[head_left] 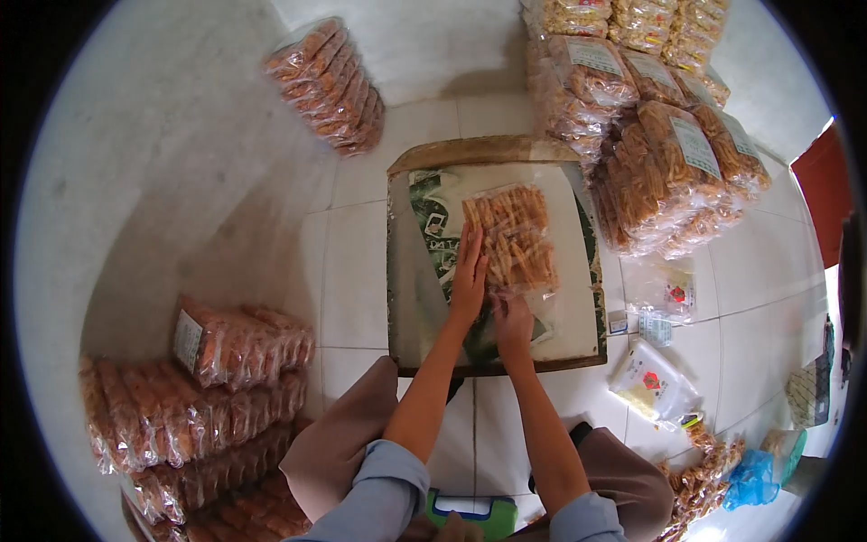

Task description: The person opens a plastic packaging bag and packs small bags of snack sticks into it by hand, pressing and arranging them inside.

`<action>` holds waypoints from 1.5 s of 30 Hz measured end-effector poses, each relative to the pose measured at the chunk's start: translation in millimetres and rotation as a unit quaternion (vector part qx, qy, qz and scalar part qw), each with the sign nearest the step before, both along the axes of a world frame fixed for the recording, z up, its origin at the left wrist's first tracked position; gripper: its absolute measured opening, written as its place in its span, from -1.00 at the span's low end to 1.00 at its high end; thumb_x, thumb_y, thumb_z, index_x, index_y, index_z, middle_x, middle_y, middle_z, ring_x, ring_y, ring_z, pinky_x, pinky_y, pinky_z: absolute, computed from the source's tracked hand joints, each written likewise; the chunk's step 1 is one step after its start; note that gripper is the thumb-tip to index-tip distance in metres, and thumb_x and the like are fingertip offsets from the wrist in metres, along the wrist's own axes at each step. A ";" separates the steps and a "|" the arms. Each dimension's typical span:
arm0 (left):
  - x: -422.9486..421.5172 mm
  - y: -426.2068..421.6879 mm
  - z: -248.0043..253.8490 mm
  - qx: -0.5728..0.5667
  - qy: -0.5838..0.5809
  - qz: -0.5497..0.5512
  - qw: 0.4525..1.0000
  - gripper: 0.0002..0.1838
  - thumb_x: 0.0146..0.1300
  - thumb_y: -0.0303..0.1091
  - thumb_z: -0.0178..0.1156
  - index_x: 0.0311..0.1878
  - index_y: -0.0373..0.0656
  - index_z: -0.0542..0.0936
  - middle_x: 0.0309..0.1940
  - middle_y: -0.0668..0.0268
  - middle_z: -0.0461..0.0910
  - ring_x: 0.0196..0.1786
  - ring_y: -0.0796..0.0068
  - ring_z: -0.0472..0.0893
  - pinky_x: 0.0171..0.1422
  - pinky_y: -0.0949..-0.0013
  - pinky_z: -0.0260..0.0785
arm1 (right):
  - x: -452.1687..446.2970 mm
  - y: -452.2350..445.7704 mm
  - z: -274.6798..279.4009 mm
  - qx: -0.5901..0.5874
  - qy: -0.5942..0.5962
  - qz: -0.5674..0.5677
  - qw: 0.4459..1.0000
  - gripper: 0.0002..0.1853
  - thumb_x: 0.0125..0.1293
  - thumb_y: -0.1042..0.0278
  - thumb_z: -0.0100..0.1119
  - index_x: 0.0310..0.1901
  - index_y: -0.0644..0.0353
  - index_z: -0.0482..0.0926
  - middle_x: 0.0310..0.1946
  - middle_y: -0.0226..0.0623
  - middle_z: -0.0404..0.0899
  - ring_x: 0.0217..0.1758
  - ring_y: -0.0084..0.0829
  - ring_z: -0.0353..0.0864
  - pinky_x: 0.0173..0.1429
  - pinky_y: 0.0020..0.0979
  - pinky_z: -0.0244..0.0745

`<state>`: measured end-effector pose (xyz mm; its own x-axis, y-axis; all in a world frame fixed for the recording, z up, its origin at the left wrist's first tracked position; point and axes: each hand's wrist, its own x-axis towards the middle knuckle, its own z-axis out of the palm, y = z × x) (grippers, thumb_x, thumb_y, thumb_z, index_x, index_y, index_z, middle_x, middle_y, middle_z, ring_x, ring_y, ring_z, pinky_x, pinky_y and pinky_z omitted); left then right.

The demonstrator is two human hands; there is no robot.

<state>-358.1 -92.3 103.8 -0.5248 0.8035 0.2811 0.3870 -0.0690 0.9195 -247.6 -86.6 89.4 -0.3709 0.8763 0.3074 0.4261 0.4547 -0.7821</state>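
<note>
A clear plastic bag of brown snack sticks (513,237) lies flat on a low worn table (411,312) in front of me. My left hand (468,280) rests along the bag's left side, with its fingers stretched out and touching it. At the bag's near end, my right hand (512,323) has its fingers curled together on the plastic edge. A dark green printed sheet (438,230) shows beneath the bag, partly covered by it and by my hands.
Packed snack bags are stacked at the right (664,172) and at the lower left (181,406). Another bag stack (330,86) stands by the wall. On the floor to the right lie a packet of printed plastic bags (652,384), loose snack sticks (709,479) and a blue plastic bag (752,479).
</note>
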 end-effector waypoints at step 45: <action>31.7 18.7 19.0 -0.140 0.343 0.029 0.928 -0.41 0.29 -0.09 -0.08 0.36 0.08 0.06 0.40 0.30 -0.11 0.42 -0.03 -0.28 0.28 -0.37 -0.30 | 11.0 -5.5 11.8 -0.034 0.167 -0.121 0.978 -0.80 0.11 0.71 -0.01 -0.20 0.34 0.45 -0.27 -0.15 0.44 -0.18 -0.19 0.45 -0.07 -0.33 0.36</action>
<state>-326.4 -73.6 122.8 -0.3437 0.8718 0.3491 0.8839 0.1747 0.4339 -236.6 -92.1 101.2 -0.0384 0.9486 0.3140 0.2304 0.3142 -0.9210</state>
